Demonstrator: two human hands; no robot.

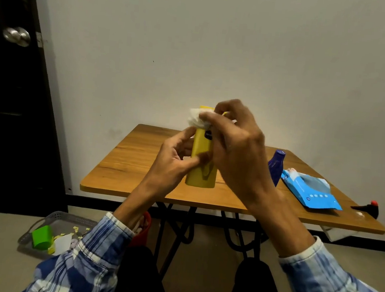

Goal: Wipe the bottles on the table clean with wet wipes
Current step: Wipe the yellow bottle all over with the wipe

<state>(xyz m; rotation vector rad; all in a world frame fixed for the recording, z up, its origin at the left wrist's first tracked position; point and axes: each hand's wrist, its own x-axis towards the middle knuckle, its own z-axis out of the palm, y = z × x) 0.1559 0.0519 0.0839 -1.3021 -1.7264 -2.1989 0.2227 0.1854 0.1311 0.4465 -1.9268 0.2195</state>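
A tall yellow bottle [199, 161] stands upright over the middle of the wooden table [125, 162]. My left hand [175, 158] grips its lower body from the left, thumb across the front. My right hand [233, 141] pinches a crumpled white wet wipe [198, 119] against the bottle's top. A dark blue bottle [276, 166] stands to the right, partly hidden behind my right wrist. The blue wet wipe pack [311, 190] lies beside it.
A black object with a red tip [369, 209] lies at the table's right edge. On the floor at the left, a grey basket [58, 217] holds a green cup and paper scraps. A red container [143, 231] stands under the table. A dark door is at the left.
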